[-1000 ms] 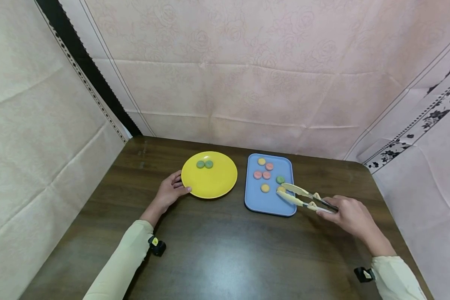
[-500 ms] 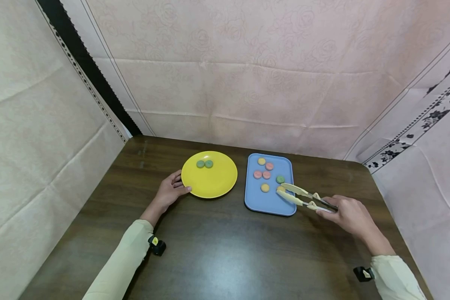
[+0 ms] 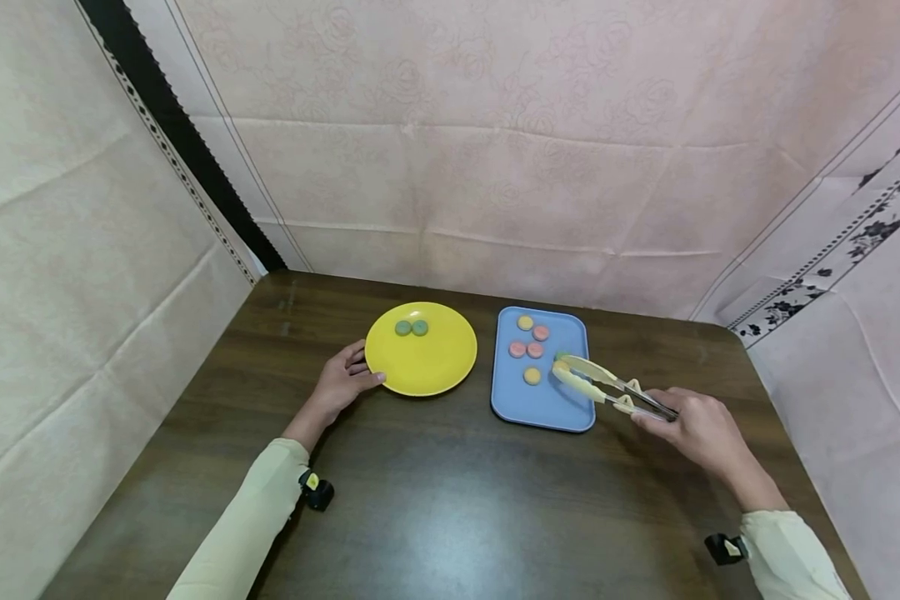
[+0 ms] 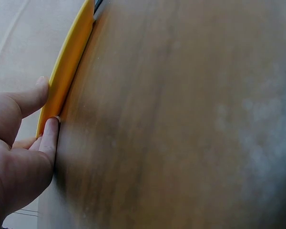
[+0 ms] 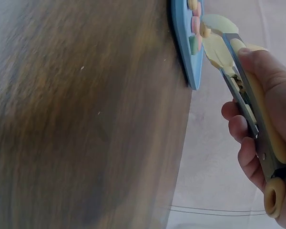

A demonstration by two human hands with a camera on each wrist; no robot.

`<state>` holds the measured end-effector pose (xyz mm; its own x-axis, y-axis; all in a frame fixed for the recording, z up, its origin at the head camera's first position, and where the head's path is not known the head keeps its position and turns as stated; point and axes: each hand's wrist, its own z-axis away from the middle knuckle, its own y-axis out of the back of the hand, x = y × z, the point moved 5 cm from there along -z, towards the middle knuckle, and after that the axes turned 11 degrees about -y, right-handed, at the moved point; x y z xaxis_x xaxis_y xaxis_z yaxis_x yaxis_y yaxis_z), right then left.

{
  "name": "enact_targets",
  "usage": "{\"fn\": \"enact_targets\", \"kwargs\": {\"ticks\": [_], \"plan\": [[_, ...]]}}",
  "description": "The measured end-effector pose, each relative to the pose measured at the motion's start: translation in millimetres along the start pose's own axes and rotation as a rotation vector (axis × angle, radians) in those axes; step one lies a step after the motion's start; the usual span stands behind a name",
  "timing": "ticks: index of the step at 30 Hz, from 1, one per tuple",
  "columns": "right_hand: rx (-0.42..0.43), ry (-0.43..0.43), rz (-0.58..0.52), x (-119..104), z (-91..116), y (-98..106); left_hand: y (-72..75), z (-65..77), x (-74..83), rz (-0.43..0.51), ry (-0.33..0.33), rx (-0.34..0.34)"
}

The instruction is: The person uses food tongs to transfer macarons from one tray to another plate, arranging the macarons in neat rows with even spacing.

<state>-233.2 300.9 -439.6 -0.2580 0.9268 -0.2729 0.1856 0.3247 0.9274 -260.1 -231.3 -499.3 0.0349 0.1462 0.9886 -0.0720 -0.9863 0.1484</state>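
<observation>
Tongs [image 3: 603, 378], gripped by right hand [image 3: 701, 429], pointing left over blue tray [image 3: 527, 405]; yellow plate [image 3: 426, 367] beyond, left hand [image 3: 339, 383] pinching rim.

A dark brown wooden table [image 3: 420, 475] (its near part shines with a pale glare) carries a round yellow plate [image 3: 420, 367] and, just beside it, a blue rectangular tray [image 3: 525, 407] with rounded corners, the two standing apart.
</observation>
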Motion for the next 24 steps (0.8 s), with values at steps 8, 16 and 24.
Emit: {"fn": "enact_targets", "kwargs": {"ticks": [8,16,24], "plan": [[0.003,0.001,-0.024,-13.1,-12.6,0.1,0.2,-1.0,-0.7,0.004,0.005,0.003],[0.010,0.057,-0.056,-36.6,-35.8,3.0,0.9,0.3,2.7,0.000,0.004,0.005],[-0.017,0.096,-0.082,-57.9,-57.1,1.2,-0.3,0.7,2.2,-0.008,0.007,-0.004]]}}
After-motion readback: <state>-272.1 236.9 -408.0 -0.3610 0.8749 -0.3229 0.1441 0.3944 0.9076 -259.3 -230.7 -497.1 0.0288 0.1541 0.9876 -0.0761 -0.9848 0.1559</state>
